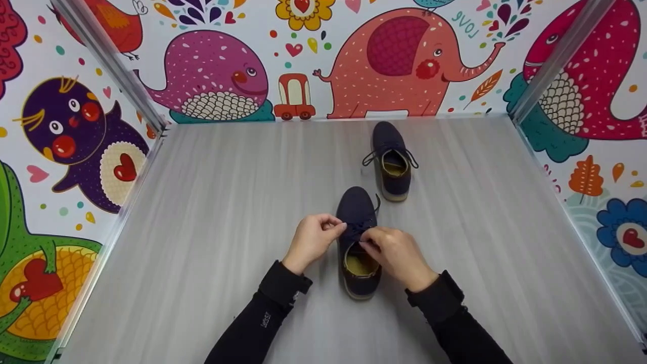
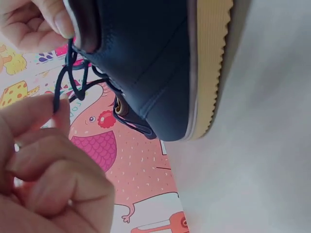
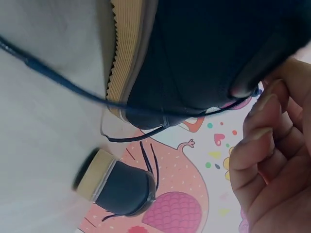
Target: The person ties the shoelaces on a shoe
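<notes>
A dark navy lace-up shoe [image 1: 356, 202] with a tan ridged sole [image 2: 210, 63] stands on the floor, toe facing away from me. At its left side my left hand [image 1: 313, 240] pinches a loop of dark shoelace [image 2: 81, 93] between thumb and index finger. My right hand [image 1: 399, 253] pinches the lace at the top of the shoe's opening, its other fingers curled. A loose lace strand [image 3: 63, 85] hangs across the right wrist view. The shoe's collar partly hides the right fingertips there.
The matching shoe [image 1: 386, 136] stands farther off to the right, its laces spread to both sides. Pale wood-look floor [image 1: 227, 202] lies around both shoes. Printed cartoon panels [image 1: 217, 65] in metal frames [image 1: 111, 60] close in the back and sides.
</notes>
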`<state>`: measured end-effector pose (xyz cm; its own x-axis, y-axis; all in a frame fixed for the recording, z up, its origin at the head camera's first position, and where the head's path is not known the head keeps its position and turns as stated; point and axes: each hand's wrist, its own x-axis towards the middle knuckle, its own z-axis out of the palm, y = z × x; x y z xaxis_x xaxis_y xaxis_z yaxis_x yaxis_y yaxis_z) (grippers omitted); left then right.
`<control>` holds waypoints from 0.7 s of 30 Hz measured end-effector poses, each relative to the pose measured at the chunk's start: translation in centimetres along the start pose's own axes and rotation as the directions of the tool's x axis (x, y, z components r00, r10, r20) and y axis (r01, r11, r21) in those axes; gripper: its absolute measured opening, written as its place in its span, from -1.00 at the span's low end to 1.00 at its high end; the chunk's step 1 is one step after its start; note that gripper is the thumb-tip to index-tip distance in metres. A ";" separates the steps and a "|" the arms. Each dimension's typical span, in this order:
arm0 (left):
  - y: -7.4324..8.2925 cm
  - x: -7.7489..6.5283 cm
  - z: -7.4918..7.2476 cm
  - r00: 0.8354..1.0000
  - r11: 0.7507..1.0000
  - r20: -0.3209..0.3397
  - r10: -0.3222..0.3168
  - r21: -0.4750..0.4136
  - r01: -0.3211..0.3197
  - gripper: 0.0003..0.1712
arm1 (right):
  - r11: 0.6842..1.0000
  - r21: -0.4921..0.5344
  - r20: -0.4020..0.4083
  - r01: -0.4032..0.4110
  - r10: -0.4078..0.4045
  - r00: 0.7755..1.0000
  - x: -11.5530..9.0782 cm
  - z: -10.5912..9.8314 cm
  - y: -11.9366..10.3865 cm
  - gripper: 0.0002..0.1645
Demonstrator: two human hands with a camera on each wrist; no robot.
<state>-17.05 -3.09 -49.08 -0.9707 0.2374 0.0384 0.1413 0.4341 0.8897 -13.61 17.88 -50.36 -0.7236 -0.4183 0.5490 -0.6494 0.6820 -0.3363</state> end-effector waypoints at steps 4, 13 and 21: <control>0.0 -0.1 -0.1 1.000 1.000 -0.009 0.004 -0.008 -0.004 -0.82 | 0.997 0.067 -0.003 -0.025 0.025 1.000 -0.1 -0.5 0.3 -0.92; -0.2 -0.2 0.2 0.999 0.999 -0.026 0.042 -0.002 -0.042 -0.85 | 0.986 0.146 0.069 -0.075 0.065 0.995 0.6 -2.0 0.6 -0.95; -0.3 -0.3 0.5 0.997 0.998 -0.036 0.062 -0.001 -0.062 -0.84 | 0.983 0.156 0.196 -0.098 0.067 0.978 3.3 -3.0 1.3 -0.90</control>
<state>-16.74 -2.85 -49.61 -0.9664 0.2326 0.1094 0.2008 0.4176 0.8862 -16.17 19.21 -46.72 -0.7970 -0.4815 0.3647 -0.6038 0.6177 -0.5038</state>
